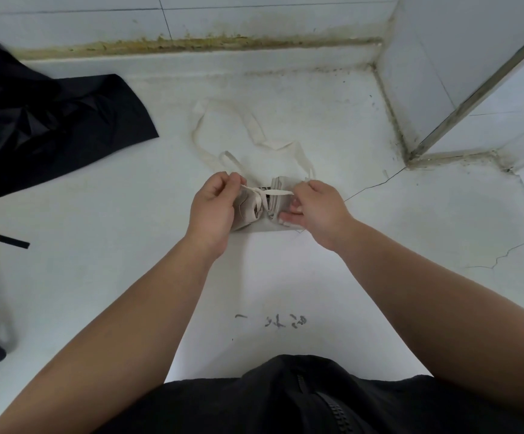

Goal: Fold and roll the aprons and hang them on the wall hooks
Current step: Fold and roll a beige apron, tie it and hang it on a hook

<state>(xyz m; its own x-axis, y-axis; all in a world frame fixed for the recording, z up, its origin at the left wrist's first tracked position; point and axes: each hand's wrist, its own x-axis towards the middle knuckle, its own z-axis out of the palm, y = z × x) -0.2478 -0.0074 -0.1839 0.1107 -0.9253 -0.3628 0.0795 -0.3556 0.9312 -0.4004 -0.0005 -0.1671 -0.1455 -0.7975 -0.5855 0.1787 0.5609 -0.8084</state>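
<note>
A black zipped jacket [301, 399] sits lowest, with bare forearms reaching forward. The left hand [213, 208] and right hand [314, 208] each pinch the strap [274, 192] over the rolled beige apron [251, 211]. It lies on a cracked white surface [379, 245], with a black apron [50, 126] off to the left.

Two hands tie a strap around a rolled beige apron on a white tabletop.

Seen from above, the left hand [215, 208] and right hand [315, 208] each pinch one end of a pale strap [277, 192], held taut across the small apron [274, 189] roll, which lies on the tabletop [379, 245]. The right hand's lower fingers [288, 217] rest straight against the roll. A long pale loop [248, 120] trails behind it towards the tiled wall [254, 20]. A crumpled black cloth [50, 126] lies far left, with a black band [3, 238] below it. Dark handwritten marks [273, 321] sit near the person's black zipped top [301, 402].
</note>
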